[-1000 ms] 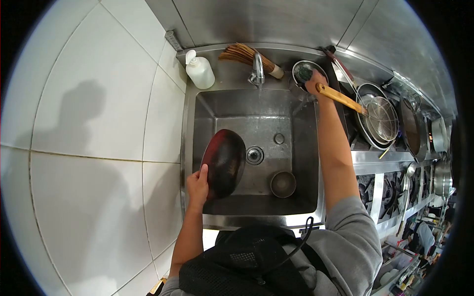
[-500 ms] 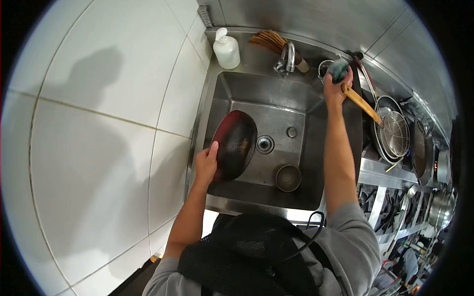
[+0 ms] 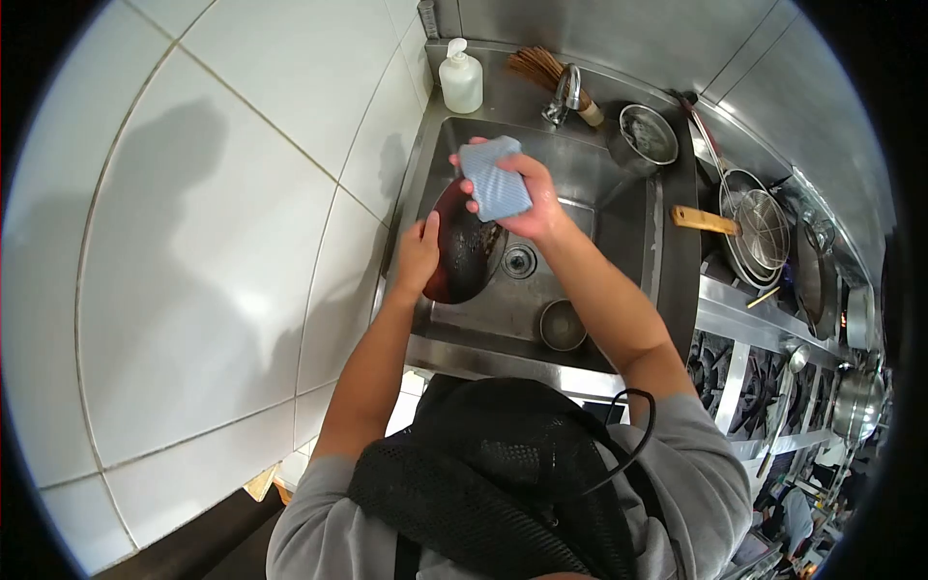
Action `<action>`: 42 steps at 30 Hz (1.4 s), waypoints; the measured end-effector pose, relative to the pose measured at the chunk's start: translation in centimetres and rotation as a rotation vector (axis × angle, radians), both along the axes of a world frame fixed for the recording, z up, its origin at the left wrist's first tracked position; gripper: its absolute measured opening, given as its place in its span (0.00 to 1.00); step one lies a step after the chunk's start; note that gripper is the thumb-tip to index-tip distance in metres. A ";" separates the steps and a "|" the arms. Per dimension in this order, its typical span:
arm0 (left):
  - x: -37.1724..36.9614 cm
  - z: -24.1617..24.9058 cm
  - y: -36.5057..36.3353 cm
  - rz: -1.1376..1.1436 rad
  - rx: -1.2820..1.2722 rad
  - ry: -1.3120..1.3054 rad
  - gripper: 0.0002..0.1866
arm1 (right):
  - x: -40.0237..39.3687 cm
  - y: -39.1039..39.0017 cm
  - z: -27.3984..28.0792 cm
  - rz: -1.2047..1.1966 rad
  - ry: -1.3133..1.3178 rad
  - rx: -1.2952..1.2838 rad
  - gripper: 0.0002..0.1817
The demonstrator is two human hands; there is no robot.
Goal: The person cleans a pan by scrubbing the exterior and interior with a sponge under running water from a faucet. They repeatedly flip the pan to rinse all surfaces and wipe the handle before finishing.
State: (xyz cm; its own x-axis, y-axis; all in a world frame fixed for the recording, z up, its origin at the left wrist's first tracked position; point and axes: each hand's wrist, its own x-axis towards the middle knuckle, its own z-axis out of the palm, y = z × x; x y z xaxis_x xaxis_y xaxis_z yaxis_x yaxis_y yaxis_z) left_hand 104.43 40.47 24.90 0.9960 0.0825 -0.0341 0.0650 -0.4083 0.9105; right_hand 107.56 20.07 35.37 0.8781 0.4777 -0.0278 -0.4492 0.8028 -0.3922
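My left hand (image 3: 418, 256) grips the edge of a dark, red-sided pan (image 3: 462, 253) at the left of the sink. The pan is tilted, its blackened, scuffed face turned up toward me. In my right hand (image 3: 536, 201) is a light-blue ribbed sponge (image 3: 497, 180), with the thumb on top and fingertips curled around its far edge. The sponge overlaps the pan's upper end in this view and hides it. Below them lies the sink basin (image 3: 541, 314) with its drain (image 3: 519, 260). A small round bowl (image 3: 563, 325) rests on the basin floor at the right.
Along the sink's back ledge are a white pump bottle (image 3: 461, 82), a bristle brush (image 3: 537, 68) and the faucet (image 3: 564, 95). A metal pot (image 3: 646, 137) holding liquid stands at the back right corner. Farther right are a wooden-handled strainer (image 3: 762, 228), stacked pans and a stove (image 3: 710, 372).
My right hand has come from the pot at the back right, bringing the sponge over to the pan. The pan has shifted slightly away from me in my left hand.
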 end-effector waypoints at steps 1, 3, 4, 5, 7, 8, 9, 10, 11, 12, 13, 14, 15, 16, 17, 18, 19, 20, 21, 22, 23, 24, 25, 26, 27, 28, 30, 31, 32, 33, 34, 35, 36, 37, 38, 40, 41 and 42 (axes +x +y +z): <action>0.3 -0.1 0.0 -0.002 -0.005 -0.001 0.28 | 0.6 0.7 0.3 0.085 -0.075 -0.040 0.21; 0.8 -0.4 0.1 -0.013 0.102 -0.128 0.23 | 1.4 2.1 0.8 0.101 -0.033 -0.154 0.21; 0.6 -0.3 -0.1 -0.013 0.098 -0.124 0.23 | 1.0 3.2 1.9 0.120 0.012 -0.263 0.22; 0.6 -0.1 -0.2 -0.001 0.145 -0.181 0.20 | 0.2 4.5 2.9 0.031 0.059 -0.364 0.29; 1.4 -0.9 -0.2 0.002 0.266 -0.172 0.14 | -0.3 6.1 3.3 0.049 0.055 -0.396 0.29; 1.7 -1.9 -0.1 0.006 0.264 -0.173 0.14 | -0.5 6.7 3.4 0.065 0.051 -0.425 0.29; 1.6 -1.6 -0.2 -0.004 0.228 -0.298 0.15 | -0.6 7.3 3.3 0.069 0.048 -0.429 0.29; 1.3 -1.4 -0.4 -0.016 0.192 -0.422 0.15 | -0.6 7.8 3.1 0.090 0.061 -0.437 0.28; 0.3 -1.3 -0.4 -0.032 0.258 -0.609 0.16 | -0.7 8.2 2.9 0.110 0.073 -0.446 0.27; 0.0 -0.9 -0.4 -0.029 0.256 -0.612 0.16 | -0.5 8.5 2.8 0.129 0.084 -0.453 0.26; -0.1 -0.5 -0.5 -0.087 0.238 -0.510 0.16 | -0.4 8.7 2.7 0.128 0.081 -0.456 0.26; -0.3 -0.2 -0.6 -0.145 0.219 -0.406 0.17 | -0.3 8.9 2.6 0.130 0.053 -0.492 0.26; -0.5 -0.3 -0.8 -0.146 0.217 -0.406 0.17 | -0.1 9.0 2.3 0.131 0.026 -0.528 0.25; -0.6 -0.4 -1.0 -0.139 0.475 -0.625 0.18 | 0.3 9.2 2.0 0.130 0.024 -0.531 0.25; -0.7 -0.6 -1.1 -0.131 0.737 -0.840 0.19 | 0.7 9.4 1.8 0.058 0.011 -0.588 0.24; -0.8 -0.7 -1.0 -0.134 0.735 -0.839 0.19 | 1.0 9.4 1.6 -0.014 0.001 -0.643 0.24; -0.8 -0.7 -0.9 -0.164 0.704 -0.857 0.22 | 1.5 9.1 1.5 -0.015 0.002 -0.643 0.24; -0.8 -0.8 -0.8 -0.194 0.674 -0.875 0.25 | 1.8 8.5 1.5 0.017 -0.026 -0.660 0.24; -1.1 -0.2 -0.9 -0.197 0.674 -0.876 0.25 | 2.2 7.9 1.4 0.049 -0.055 -0.678 0.23; -1.5 0.8 -1.0 -0.249 0.688 -0.762 0.27 | 2.5 7.4 1.2 0.047 -0.053 -0.676 0.23; -1.9 1.8 -1.2 -0.301 0.701 -0.647 0.29 | 2.8 7.1 0.9 0.004 -0.074 -0.683 0.25; -2.0 2.3 -1.4 -0.305 0.704 -0.646 0.29 | 3.2 6.5 0.4 -0.040 -0.094 -0.689 0.26; -2.3 2.5 -1.6 -0.311 0.709 -0.582 0.30 | 3.5 5.2 0.0 -0.030 -0.096 -0.720 0.24; -2.4 2.8 -1.7 -0.314 0.712 -0.522 0.32 | 3.9 3.8 -0.5 -0.033 -0.091 -0.717 0.24; -2.3 3.0 -1.8 -0.319 0.712 -0.525 0.32 | 4.3 2.4 -0.5 -0.211 -0.211 -1.045 0.22; -2.3 3.1 -1.7 -0.322 0.707 -0.500 0.33 | 4.7 0.5 -0.7 -0.397 -0.330 -1.372 0.21; -2.4 3.1 -1.7 -0.337 0.691 -0.484 0.33 | 5.3 -4.7 -0.9 -0.463 -0.365 -1.374 0.27; -2.2 3.0 -1.5 -0.334 0.713 -0.499 0.33 | 5.7 -7.3 -1.3 -0.478 -0.364 -1.385 0.27; -2.0 2.9 -1.5 -0.328 0.735 -0.515 0.33 | 6.0 -9.7 -2.1 -0.662 -0.390 -1.561 0.28; -1.8 3.1 -1.9 -0.333 0.729 -0.527 0.33 | 6.5 -12.0 -3.0 -0.851 -0.414 -1.730 0.30; -2.0 3.2 -2.2 -0.276 0.673 -0.357 0.35 | 7.1 -14.3 -4.6 -0.962 -0.424 -1.749 0.32; -2.0 3.4 -2.3 -0.219 0.618 -0.188 0.37 | 7.2 -15.9 -4.7 -0.955 -0.364 -1.830 0.33; -1.9 3.6 -2.5 -0.159 0.562 -0.019 0.39 | 7.4 -17.4 -4.9 -0.945 -0.303 -1.909 0.34; -1.5 3.6 -2.5 -0.133 0.444 -0.081 0.39 | 7.7 -18.6 -5.1 -0.948 -0.296 -1.908 0.34; -0.7 3.5 -2.5 -0.138 0.449 -0.084 0.39 | 8.3 -19.7 -5.4 -1.063 -0.254 -1.963 0.34; 0.5 2.9 -2.6 -0.064 0.343 0.183 0.32 | 9.3 -21.4 -5.7 -1.171 -0.198 -2.011 0.35; 0.9 2.0 -2.6 -0.002 0.355 0.043 0.28 | 10.1 -22.3 -5.7 -1.226 -0.156 -2.024 0.36; 1.3 1.9 -2.6 -0.001 0.365 0.045 0.28 | 10.9 -23.1 -5.7 -1.279 -0.114 -2.034 0.38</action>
State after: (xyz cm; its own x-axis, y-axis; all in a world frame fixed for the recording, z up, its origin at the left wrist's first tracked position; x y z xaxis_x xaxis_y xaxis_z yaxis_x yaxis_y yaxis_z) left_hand 105.76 37.84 26.84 0.9942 0.0968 -0.0463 0.1013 -0.7061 0.7008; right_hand 118.43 -3.02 29.64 0.6252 -0.6211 0.4725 -0.1781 -0.7030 -0.6885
